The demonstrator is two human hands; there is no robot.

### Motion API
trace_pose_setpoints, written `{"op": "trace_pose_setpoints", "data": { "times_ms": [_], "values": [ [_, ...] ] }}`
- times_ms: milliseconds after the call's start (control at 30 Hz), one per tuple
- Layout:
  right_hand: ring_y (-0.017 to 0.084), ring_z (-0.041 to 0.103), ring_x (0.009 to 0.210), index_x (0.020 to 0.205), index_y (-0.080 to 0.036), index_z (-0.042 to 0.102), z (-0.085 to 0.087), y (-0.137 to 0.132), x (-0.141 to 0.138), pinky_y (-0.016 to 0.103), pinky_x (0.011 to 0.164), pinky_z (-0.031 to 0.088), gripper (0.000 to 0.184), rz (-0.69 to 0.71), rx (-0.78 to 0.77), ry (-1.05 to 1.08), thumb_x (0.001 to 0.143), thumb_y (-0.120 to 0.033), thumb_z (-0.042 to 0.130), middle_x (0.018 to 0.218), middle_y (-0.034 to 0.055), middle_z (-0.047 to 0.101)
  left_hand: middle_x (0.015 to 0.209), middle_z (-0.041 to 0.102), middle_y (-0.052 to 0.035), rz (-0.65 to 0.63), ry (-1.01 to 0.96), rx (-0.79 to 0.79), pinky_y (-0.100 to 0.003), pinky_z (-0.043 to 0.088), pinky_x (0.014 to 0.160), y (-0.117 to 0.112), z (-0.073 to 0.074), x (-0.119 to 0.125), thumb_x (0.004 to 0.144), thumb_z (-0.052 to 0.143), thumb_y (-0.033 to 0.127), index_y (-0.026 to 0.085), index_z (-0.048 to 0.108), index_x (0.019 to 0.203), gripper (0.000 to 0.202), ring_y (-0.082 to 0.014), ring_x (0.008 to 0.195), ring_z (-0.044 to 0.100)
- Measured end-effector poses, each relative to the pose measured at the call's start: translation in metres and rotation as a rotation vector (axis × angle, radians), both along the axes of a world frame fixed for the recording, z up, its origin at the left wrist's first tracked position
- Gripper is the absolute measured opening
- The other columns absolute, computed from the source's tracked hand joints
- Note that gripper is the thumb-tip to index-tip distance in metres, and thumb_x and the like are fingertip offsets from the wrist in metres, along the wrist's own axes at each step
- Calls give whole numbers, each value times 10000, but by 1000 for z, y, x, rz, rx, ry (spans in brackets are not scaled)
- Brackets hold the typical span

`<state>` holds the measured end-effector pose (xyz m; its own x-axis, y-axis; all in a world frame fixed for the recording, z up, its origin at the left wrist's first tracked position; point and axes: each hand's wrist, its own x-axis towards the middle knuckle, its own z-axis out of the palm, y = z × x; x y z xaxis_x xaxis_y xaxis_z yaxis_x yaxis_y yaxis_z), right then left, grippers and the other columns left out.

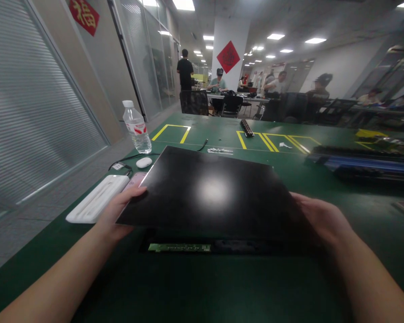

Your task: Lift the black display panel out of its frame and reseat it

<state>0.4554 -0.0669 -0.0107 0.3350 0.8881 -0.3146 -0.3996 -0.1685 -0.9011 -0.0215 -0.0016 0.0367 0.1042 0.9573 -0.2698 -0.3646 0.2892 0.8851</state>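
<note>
Green circuit strip (180, 247) shows just below the near edge of the dark panel (175, 197); an uneven grip could tip that edge onto it. Your left hand (119, 211) and right hand (323, 220) clamp its sides over the green table (222, 291), under-fingers hidden; glossy face up, long axis left-right, far edge toward yellow tape (178, 126).
</note>
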Motion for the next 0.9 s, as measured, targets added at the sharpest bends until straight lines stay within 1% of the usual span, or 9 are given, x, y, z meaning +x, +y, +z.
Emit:
{"op": "trace_pose_setpoints", "data": {
  "times_ms": [67, 100, 167, 267, 400, 500, 667, 800, 900],
  "values": [
    [265, 786, 851, 1142, -137, 762, -1, 3, 2, 382, 770, 645, 448, 96, -73, -42, 708, -185, 663, 1041, 127, 819, 1094, 865, -27, -10, 1, 44, -263, 670, 730, 0, 1, 1, 863, 695, 157, 179, 669, 1379, 517, -215, 852, 827],
    [252, 784, 857, 1151, -149, 759, -1, 3, 3, 355, 749, 639, 437, 110, -99, -68, 729, -207, 665, 1046, 125, 819, 1135, 859, -28, -19, 12, 60, -259, 670, 735, 1, 1, 0, 845, 724, 177, 189, 679, 1368, 526, -221, 884, 827],
    [234, 777, 837, 1180, -188, 741, 1, 3, 2, 322, 699, 620, 420, 60, -116, -135, 768, -229, 669, 1020, 112, 820, 1162, 856, -46, -23, 31, 96, -267, 674, 731, 3, -3, -2, 764, 798, 207, 187, 711, 1322, 565, -243, 900, 828],
    [223, 769, 815, 1249, -240, 687, 7, 1, -1, 316, 687, 600, 450, -10, -136, -188, 800, -241, 664, 992, 94, 822, 1195, 850, -64, -55, 26, 118, -285, 681, 735, 6, -7, -6, 709, 872, 252, 204, 751, 1275, 581, -281, 958, 827],
    [223, 762, 818, 1268, -248, 653, 11, 0, -6, 329, 719, 587, 450, -47, -158, -233, 818, -269, 646, 957, 95, 823, 1150, 864, -54, -44, 28, 118, -275, 680, 706, 5, -5, -4, 672, 917, 265, 215, 797, 1190, 534, -304, 1003, 825],
    [220, 750, 799, 1238, -241, 657, 11, 0, -6, 318, 691, 562, 432, -85, -162, -317, 810, -300, 653, 908, 91, 819, 1111, 873, -58, -51, 34, 127, -279, 679, 723, 3, -3, 1, 645, 939, 272, 205, 816, 1146, 521, -321, 1030, 821],
    [207, 693, 705, 1170, -212, 684, 11, 0, -3, 276, 561, 459, 457, -154, -166, -512, 748, -387, 672, 852, 101, 808, 1132, 870, -62, -94, 52, 105, -292, 676, 777, -2, -4, 10, 678, 937, 286, 207, 799, 1206, 552, -323, 1075, 811],
    [180, 602, 595, 1118, -194, 700, 11, 2, -5, 264, 492, 370, 467, -190, -201, -577, 708, -412, 652, 788, 107, 794, 1182, 860, -67, -105, 80, 88, -290, 668, 814, -3, -8, 12, 698, 933, 274, 207, 768, 1285, 614, -324, 1119, 796],
    [165, 553, 560, 1094, -195, 699, 11, 3, -6, 258, 476, 330, 451, -193, -213, -591, 704, -415, 650, 767, 106, 792, 1198, 856, -60, -124, 93, 72, -315, 665, 849, -1, -13, 10, 743, 905, 276, 230, 739, 1346, 627, -327, 1117, 798]
  ]
}}
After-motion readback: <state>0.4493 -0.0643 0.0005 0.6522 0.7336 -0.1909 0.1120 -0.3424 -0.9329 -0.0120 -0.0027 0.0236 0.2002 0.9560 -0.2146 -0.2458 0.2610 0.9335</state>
